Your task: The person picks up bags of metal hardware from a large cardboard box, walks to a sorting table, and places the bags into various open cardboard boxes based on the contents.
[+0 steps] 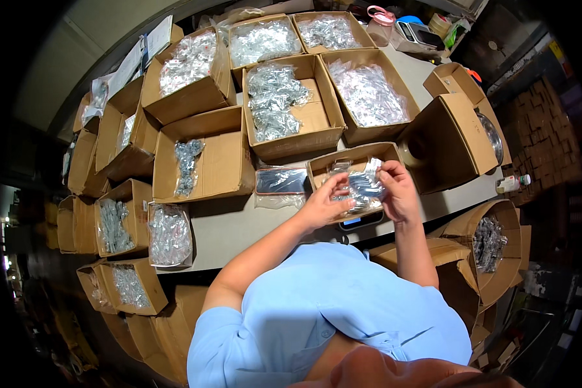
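Observation:
Over a small cardboard box (317, 173), a clear plastic bag of small metal parts (366, 185) is between my two hands. My right hand (401, 193) pinches the bag's upper right edge between thumb and fingers. At the bag's left side, my left hand (324, 205) has its fingers and thumb curved around the plastic. More shiny bagged pieces show inside the box below. Under the box's near side sits a scale with a lit blue display (354, 222). Left of the box lies a dark flat pouch (282, 181) in clear plastic.
Large open cartons of bagged parts crowd the table, including a half-filled carton (313, 110) and one of pale bags (368, 94). A tall carton (462, 132) stands at right. By my right elbow is a round-topped carton (507, 249). A white tray of bags (170, 236) sits left.

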A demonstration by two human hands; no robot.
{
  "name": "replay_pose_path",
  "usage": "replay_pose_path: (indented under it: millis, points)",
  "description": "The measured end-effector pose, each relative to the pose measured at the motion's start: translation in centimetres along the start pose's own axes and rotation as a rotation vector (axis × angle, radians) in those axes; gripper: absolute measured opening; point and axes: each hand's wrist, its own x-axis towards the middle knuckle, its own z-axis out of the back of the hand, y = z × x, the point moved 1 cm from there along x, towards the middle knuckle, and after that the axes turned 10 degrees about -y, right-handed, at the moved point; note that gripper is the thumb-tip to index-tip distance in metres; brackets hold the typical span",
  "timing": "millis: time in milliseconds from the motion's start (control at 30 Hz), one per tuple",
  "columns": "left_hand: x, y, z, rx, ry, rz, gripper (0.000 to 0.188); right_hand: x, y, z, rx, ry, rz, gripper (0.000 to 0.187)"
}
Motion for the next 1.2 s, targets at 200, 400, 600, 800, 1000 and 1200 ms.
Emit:
replay_pose_path:
  millis: [200, 400, 600, 800, 1000, 1200]
  points:
    - [-2.2, -1.5, 0.8, -0.245, -0.044, 0.169, 0.033, -2.3, -1.8, -2.6, 0.02, 0.077, -0.171, 0.026]
    - [-4.7, -1.7, 1.9, -0.368, -0.118, 0.103, 0.024, -4.4, -1.0, -5.6, -0.215, 0.308, 0.006, 0.052]
    - [-5.8, -3.2, 2.2, -0.446, -0.122, -0.06, 0.022, -5.4, -0.6, -5.4, -0.504, 0.313, 0.18, 0.036]
    - [-6.2, -3.4, 2.4, -0.273, -0.069, -0.289, 0.025, -5.7, -0.7, -5.1, -0.526, 0.346, 0.228, 0.033]
    - [-6.6, -3.8, 2.2, -0.353, -0.067, -0.25, 0.027, -5.8, -0.4, -5.2, -0.488, 0.34, 0.161, 0.032]
    - [-6.9, -3.8, 2.2, -0.387, -0.073, -0.216, 0.026, -5.7, 0.3, -5.4, -0.604, 0.389, 0.196, 0.028]
